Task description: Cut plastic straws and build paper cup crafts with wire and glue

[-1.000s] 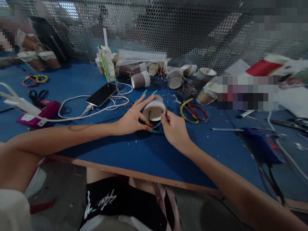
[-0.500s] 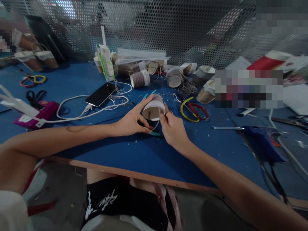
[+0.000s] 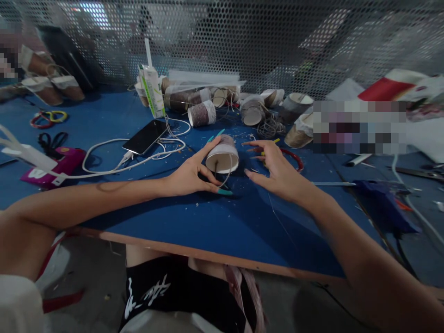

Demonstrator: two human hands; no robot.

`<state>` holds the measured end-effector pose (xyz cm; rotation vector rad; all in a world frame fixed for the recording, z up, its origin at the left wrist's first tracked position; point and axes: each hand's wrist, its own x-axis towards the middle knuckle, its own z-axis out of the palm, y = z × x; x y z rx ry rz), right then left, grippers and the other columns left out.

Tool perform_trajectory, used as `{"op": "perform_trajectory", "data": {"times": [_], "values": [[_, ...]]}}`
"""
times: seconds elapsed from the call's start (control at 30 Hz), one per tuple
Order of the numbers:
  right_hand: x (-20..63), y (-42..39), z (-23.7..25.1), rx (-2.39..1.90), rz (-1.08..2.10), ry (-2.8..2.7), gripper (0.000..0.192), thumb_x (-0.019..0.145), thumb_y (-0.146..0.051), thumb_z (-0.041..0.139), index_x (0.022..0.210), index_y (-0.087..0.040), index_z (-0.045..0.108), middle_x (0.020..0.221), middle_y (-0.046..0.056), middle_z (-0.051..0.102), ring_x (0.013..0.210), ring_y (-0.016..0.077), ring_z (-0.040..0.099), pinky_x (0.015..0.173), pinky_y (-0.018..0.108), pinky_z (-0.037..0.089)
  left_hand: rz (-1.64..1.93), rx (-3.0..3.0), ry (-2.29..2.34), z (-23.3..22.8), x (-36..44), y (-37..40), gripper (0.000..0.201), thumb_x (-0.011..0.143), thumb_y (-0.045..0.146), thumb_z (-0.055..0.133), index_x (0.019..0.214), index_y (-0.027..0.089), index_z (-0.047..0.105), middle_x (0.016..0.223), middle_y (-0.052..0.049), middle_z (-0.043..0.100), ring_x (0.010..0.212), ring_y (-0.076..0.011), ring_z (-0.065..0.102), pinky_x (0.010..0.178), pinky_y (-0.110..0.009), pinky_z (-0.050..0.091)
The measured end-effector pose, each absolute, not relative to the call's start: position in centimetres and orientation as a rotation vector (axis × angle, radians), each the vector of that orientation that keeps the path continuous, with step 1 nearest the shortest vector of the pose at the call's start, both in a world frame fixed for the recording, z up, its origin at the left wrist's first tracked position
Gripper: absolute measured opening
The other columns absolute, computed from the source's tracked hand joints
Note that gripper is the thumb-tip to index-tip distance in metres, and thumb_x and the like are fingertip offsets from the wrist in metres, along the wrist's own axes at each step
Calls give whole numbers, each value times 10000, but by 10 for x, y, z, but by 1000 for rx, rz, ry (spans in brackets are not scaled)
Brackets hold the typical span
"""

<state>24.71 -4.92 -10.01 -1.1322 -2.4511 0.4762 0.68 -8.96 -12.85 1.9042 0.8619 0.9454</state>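
Paper cup (image 3: 222,155) lies on its side on the blue tabletop (image 3: 194,222), its open mouth turned toward you, with string wound around the part of its body farthest from you. Your left hand (image 3: 189,175) holds it: the long fingers with teal nails curve over its top and far side, and the thumb reaches along the tabletop beneath its rim. A loose strand of string (image 3: 229,175) hangs from the rim down to that thumb.

Your right hand (image 3: 274,167) hovers just to the right of the cup, apart from it, fingers spread and holding nothing. Beneath and beyond those fingers lie scissors with a red and a yellow handle (image 3: 293,157).

Behind the cup, a black phone (image 3: 145,136) rests face up, with white cables (image 3: 114,162) looping around it. A drink carton with a straw (image 3: 152,90) stands further back, and beside it lies a cluster of other cups (image 3: 203,113), some wrapped in string and tipped over, along with a tangle of loose twine (image 3: 268,127). To your far left sits a magenta object (image 3: 58,163), with dark-handled scissors (image 3: 52,138) just behind it. At the right a dark blue tool (image 3: 378,203) lies on the tabletop. A perforated metal screen (image 3: 243,41) closes off the back.
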Motion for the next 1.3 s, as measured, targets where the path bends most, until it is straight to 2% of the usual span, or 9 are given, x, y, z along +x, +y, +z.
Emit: {"op": "perform_trajectory", "data": {"times": [0.13, 0.3, 0.4, 0.47, 0.53, 0.63, 0.83, 0.97, 1.3], "values": [[242, -51, -100, -999, 476, -2514, 775, 800, -471, 570, 1444, -245, 201, 1463, 148, 276, 1321, 343, 322, 1025, 529, 361, 974, 1932, 860, -129, 7, -89, 915, 680, 384, 732, 1451, 315, 244, 1498, -112, 330, 877, -257, 712, 824, -406, 618], [232, -49, -108, -881, 455, -2603, 750, 866, -553, 466, 1484, -352, 93, 1566, 36, 157, 1403, 320, 198, 1079, 543, 286, 967, 1983, 874, -133, 6, -86, 717, 688, 405, 733, 1341, 304, 455, 1530, -56, 269, 1069, -313, 639, 892, -448, 592], [228, -46, -115, -848, 348, -2596, 678, 894, -561, 395, 1482, -335, 143, 1560, 37, 196, 1397, 287, 238, 1087, 507, 291, 962, 2064, 992, -136, 5, -83, 380, 678, 384, 747, 1033, 255, 698, 1551, 23, 200, 1361, -398, 311, 1062, -533, 444], [226, -44, -119, -870, 233, -2566, 652, 901, -558, 367, 1475, -300, 198, 1529, 66, 283, 1362, 289, 306, 1072, 504, 309, 951, 2103, 1133, -136, 5, -83, 258, 661, 383, 762, 871, 232, 749, 1554, 53, 178, 1423, -404, 40, 1147, -592, 258], [224, -44, -122, -902, 111, -2540, 631, 902, -552, 357, 1461, -280, 249, 1487, 86, 365, 1298, 305, 384, 1043, 524, 331, 913, 2097, 1248, -134, 6, -86, 240, 666, 385, 760, 856, 239, 757, 1552, 62, 175, 1422, -384, -67, 1167, -606, 133], [222, -45, -123, -923, -11, -2533, 596, 914, -519, 354, 1447, -259, 290, 1448, 97, 423, 1213, 315, 447, 1002, 538, 363, 849, 2049, 1317, -129, 8, -91, 211, 699, 359, 740, 886, 262, 755, 1546, 78, 178, 1427, -353, -68, 1183, -569, 124], [219, -50, -121, -949, -18, -2512, 584, 953, -472, 248, 1454, -174, 285, 1400, 143, 467, 1205, 319, 442, 959, 527, 399, 964, 2084, 1335, -128, 10, -100, 180, 723, 349, 722, 874, 259, 759, 1539, 116, 151, 1423, -328, -112, 1204, -523, 121], [217, -55, -117, -964, 28, -2515, 573, 960, -446, 220, 1451, -159, 290, 1411, 148, 449, 1193, 308, 439, 969, 519, 390, 1005, 2129, 1237, -128, 10, -101, 119, 741, 336, 703, 815, 266, 764, 1518, 131, 221, 1436, -301, -85, 1206, -497, 181], [228, -55, -110, -840, 155, -2633, 713, 862, -264, 354, 1510, -203, 62, 1477, 98, 346, 1183, 325, 371, 946, 536, 379, 982, 2172, 1206, -131, 12, -98, 64, 696, 275, 733, 723, 223, 756, 1538, 98, 193, 1448, -301, 34, 1194, -468, 207]]}}
